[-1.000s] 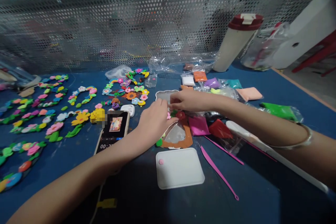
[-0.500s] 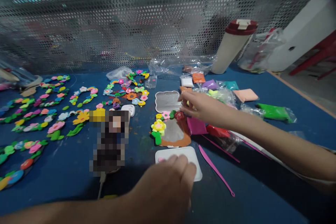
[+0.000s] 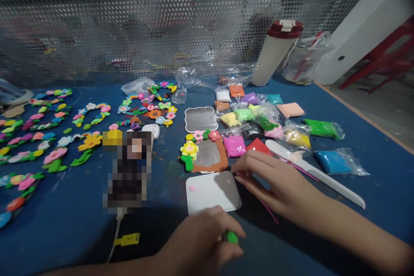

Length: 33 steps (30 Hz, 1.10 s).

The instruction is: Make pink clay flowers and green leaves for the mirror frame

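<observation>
My left hand, at the front, pinches a small lump of green clay between thumb and fingers. Just behind it lies a white board with a small pink clay dot on it. My right hand is lowered right of the board, fingers closed at the upper end of a thin pink modelling tool, mostly hidden beneath the hand. Beyond the board is a mirror with a brown clay border, clay flowers along its top and left, and a green leaf at lower left.
Several bags of coloured clay, one blue, lie at right beside a white comb-like knife. A tumbler stands at the back. Flower-decorated frames cover the left. A phone with a cable lies left of the board.
My right hand has come from above the mirror down to the pink tool. My left hand has drawn back off the white board, and green clay now shows in its fingers.
</observation>
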Each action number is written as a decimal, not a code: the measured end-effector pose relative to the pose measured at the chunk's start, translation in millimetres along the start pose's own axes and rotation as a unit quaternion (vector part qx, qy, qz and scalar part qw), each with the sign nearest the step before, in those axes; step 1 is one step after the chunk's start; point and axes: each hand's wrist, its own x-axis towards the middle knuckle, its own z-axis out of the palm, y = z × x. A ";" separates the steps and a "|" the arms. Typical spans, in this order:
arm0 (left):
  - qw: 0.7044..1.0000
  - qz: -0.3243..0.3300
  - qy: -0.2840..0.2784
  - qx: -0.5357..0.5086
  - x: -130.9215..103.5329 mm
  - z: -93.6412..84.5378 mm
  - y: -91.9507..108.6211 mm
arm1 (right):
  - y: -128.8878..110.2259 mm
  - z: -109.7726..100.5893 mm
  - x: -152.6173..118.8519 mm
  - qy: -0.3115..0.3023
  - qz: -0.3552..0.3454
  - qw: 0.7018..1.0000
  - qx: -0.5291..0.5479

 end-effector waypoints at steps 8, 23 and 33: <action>0.917 -0.170 0.081 -0.352 10.6 -17.7 12.1 | -8.1 34.9 -8.9 0.051 -0.064 0.979 0.188; 0.960 -0.189 0.037 -0.205 9.3 -20.1 9.3 | -3.7 49.9 -15.8 0.040 -0.187 0.981 -0.031; 0.947 -0.117 0.103 -0.282 4.6 -19.0 7.0 | -2.0 25.2 -14.3 0.019 0.010 0.972 0.235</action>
